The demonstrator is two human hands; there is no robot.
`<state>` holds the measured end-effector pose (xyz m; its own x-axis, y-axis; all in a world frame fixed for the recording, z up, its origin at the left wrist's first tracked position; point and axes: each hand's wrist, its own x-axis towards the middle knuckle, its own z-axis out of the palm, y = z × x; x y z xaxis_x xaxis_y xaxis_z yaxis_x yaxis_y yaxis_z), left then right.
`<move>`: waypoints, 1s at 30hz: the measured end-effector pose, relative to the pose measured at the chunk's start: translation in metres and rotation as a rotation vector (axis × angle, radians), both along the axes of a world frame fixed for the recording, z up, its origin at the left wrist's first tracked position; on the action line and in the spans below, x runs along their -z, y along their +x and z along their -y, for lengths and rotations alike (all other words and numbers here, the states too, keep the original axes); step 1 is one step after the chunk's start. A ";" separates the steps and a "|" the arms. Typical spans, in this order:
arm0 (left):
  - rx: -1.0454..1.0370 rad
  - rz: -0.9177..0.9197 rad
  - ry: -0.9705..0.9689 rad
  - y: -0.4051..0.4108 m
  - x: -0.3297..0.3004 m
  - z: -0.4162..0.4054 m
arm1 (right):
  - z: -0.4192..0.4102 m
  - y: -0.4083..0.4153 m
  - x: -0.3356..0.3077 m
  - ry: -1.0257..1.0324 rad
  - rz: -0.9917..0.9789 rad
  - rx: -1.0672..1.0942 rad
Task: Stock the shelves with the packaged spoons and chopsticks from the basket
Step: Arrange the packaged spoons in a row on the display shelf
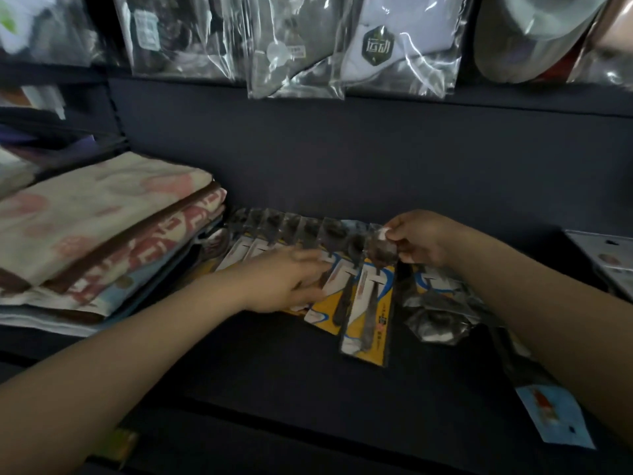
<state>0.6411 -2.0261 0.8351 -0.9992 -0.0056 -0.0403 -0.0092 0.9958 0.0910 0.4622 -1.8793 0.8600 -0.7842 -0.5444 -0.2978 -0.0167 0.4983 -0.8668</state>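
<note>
On the dark blue shelf [274, 371], right of the folded pink-and-cream towel stack [102, 234], lies a fanned row of yellow-carded, plastic-wrapped spoon packs [294, 234]. My left hand [287, 282] rests flat on the row, fingers straight & relaxed. My right hand [421, 241] pinches the top of one spoon pack [368, 303] at the row's right end, fingers clamped on its clear wrap. Bagged socks [394, 46] hang above.

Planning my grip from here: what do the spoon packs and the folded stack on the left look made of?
Spoon packs: glossy clear plastic sleeves over printed yellow and white card, judging by the glare; the dark spoons look like metal, not certain. The right hand pinches one at the top. Folded stack: soft matte cloth, likely towels, with layered folded edges.
</note>
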 end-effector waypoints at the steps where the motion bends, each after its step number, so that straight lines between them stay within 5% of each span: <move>1: 0.037 0.081 0.013 0.009 0.002 0.004 | 0.003 -0.001 0.001 0.012 0.001 0.018; 8: 0.159 0.135 0.059 0.020 0.005 0.009 | 0.022 0.002 0.005 0.259 -0.245 0.013; 19: 0.117 0.084 -0.005 0.016 -0.004 -0.008 | 0.038 -0.003 0.015 0.082 -0.269 0.075; 25: 0.108 0.070 -0.010 0.014 -0.003 -0.012 | 0.026 -0.003 0.008 0.366 -0.831 -0.146; 30: 0.122 0.095 -0.068 0.008 0.000 -0.018 | -0.011 -0.005 -0.011 0.434 -0.974 -0.227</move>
<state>0.6494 -2.0082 0.8354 -0.9843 0.1097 -0.1382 0.1069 0.9939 0.0274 0.4567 -1.8682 0.8713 -0.6822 -0.7048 0.1948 -0.7312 0.6572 -0.1828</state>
